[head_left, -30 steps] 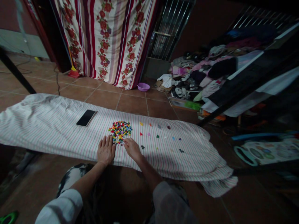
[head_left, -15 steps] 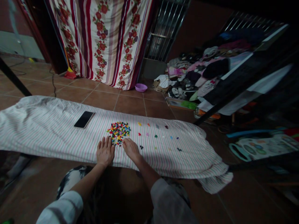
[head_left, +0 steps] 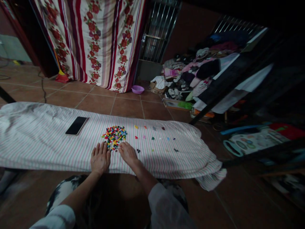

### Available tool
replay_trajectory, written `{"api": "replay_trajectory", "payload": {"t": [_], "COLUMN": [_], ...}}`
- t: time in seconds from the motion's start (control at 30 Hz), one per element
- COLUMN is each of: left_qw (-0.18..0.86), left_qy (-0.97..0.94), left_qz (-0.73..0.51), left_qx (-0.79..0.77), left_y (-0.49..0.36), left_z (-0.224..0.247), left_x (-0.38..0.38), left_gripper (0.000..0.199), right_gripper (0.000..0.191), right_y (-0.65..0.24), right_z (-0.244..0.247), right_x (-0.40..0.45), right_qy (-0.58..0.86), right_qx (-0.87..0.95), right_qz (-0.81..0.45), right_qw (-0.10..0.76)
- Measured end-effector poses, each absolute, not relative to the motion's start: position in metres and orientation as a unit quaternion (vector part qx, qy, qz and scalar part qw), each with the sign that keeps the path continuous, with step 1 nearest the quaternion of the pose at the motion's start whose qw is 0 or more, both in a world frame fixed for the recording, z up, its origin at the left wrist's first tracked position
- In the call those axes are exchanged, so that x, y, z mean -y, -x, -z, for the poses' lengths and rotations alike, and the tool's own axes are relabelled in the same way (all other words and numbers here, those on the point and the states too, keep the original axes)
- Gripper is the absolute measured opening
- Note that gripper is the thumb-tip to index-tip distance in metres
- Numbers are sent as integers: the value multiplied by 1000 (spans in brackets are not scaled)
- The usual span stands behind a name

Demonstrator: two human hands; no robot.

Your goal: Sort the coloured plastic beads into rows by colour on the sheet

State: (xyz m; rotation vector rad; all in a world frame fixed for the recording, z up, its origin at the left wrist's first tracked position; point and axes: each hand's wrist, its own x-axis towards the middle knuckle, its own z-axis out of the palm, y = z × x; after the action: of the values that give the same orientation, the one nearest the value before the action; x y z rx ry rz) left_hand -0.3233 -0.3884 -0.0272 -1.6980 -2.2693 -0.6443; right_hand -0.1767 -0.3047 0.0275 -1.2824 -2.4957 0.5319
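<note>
A pile of small multicoloured pieces (head_left: pixel 115 135) lies on a striped cloth (head_left: pixel 47 140). Flat on the cloth at the pile's lower left edge rests my left hand (head_left: pixel 100 159), its fingers stretched out and holding nothing. My right hand (head_left: pixel 128 152) is at the pile's lower right edge with its fingers curled together; whatever is between the fingertips is too small to make out. To the right, small groups sorted by colour are spread in rows, among them yellow (head_left: pixel 136 127), red (head_left: pixel 136 137), dark green (head_left: pixel 152 138) and black (head_left: pixel 138 151) ones.
A dark-screened phone (head_left: pixel 76 126) lies on the cloth left of the pile. Beyond the cloth, a purple basin (head_left: pixel 137 89) stands on the tiled floor near a hanging floral curtain (head_left: pixel 95 44). Heaped clothes (head_left: pixel 190 73) are at the back right, behind a dark slanting bar.
The view has shifted, so the cloth, pile and phone appear further left. Both hands keep nearly the same places beside the pile.
</note>
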Motion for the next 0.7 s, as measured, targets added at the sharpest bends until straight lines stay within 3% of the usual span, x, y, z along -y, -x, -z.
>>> {"api": "replay_trajectory", "payload": {"t": [0.23,0.4,0.7], "left_qw": [118,120,145], "left_qy": [579,574,574], "left_qz": [215,220,213], "left_qx": [777,780,777], "left_y": [322,322,322], "left_z": [26,27,29], "left_x": [389,389,388], "left_gripper": [54,54,55], "right_gripper": [16,24,24], "right_y": [132,67,-17], "right_z": [-19,-9,-13], "right_x": [281,243,193], "right_qy": [478,559,713], "right_qx": [805,730,649], "right_qz": [-223,-183,-98], "right_qw": [271,349,247]}}
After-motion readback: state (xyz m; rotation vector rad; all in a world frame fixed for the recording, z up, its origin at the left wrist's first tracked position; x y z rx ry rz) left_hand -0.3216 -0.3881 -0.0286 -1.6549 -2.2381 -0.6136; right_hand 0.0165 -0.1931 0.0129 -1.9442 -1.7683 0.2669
